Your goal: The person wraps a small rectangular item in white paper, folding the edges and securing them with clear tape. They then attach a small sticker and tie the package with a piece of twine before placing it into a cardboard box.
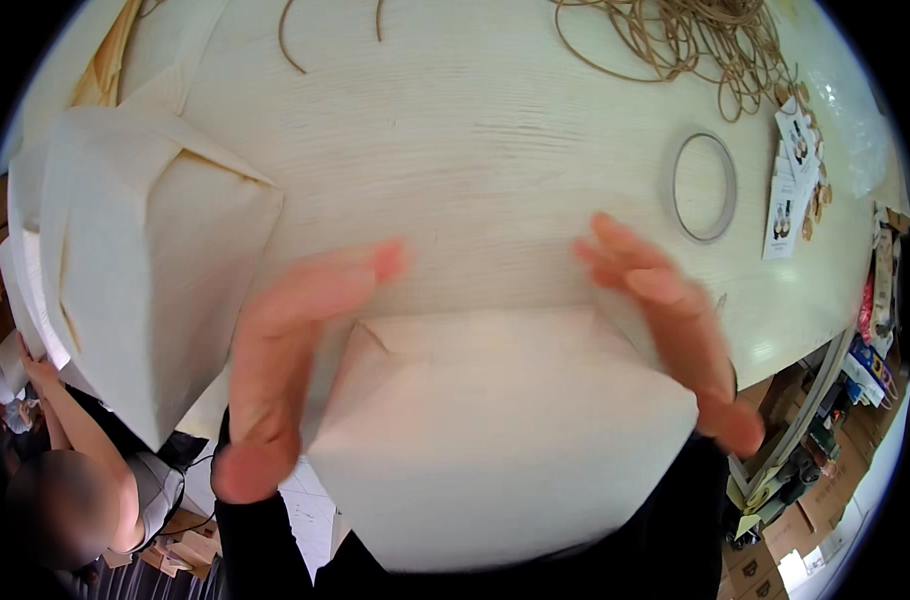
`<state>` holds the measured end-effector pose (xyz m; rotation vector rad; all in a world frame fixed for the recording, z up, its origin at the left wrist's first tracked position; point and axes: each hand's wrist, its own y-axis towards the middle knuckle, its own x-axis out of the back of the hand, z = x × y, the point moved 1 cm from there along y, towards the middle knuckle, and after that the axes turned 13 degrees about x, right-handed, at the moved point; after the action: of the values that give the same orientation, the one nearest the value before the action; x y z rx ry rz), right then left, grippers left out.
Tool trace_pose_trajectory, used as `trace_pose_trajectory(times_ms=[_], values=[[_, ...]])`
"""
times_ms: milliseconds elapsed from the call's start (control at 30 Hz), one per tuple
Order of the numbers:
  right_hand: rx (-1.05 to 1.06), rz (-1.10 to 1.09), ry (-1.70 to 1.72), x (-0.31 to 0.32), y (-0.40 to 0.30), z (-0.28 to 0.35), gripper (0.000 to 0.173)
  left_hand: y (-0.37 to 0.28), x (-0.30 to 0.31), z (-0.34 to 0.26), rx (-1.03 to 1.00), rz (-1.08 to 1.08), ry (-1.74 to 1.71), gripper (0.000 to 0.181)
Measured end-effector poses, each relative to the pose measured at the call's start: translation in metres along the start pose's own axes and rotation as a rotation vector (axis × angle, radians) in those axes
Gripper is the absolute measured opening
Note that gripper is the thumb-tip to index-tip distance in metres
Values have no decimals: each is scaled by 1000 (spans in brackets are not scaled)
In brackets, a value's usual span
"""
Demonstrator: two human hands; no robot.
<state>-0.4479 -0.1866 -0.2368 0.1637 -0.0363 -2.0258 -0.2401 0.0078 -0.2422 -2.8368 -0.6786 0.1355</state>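
Observation:
A white paper or cloth bag-like piece (500, 390), with a folded corner at its upper left, lies on the table edge in front of me and hangs over my lap. My left hand (275, 345) is raised beside its left side, blurred, fingers spread and pointing inward. On the other side, my right hand (661, 322) hovers near the upper right edge, also blurred, thumb apart from the fingers. Neither hand holds anything. Whether either touches the white piece cannot be made out. To my left rests a larger pile of similar white folded pieces (199, 232).
On the pale wooden table (440, 150) are a ring-shaped tape roll (732, 187), tangled brown cord (680, 45), printed cards (785, 202), small round tan pieces (816, 210) and clear plastic (849, 135). A person (98, 427) works at left. Cardboard boxes (837, 480) stand at right.

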Motion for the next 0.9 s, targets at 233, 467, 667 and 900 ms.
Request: trace_pose_trajectory(times_ms=[233, 467, 667, 900], values=[[-43, 304, 1, 1, -16, 8, 59, -13, 4, -11, 115, 281, 128, 52], [432, -470, -298, -44, -55, 13, 34, -43, -11, -10, -74, -278, 119, 35], [463, -247, -321, -48, -44, 15, 35, -45, -27, -12, -53, 4, -185, 43], [516, -502, -428, -58, 0, -4, 33, 5, 13, 1, -53, -48, -278, 42]])
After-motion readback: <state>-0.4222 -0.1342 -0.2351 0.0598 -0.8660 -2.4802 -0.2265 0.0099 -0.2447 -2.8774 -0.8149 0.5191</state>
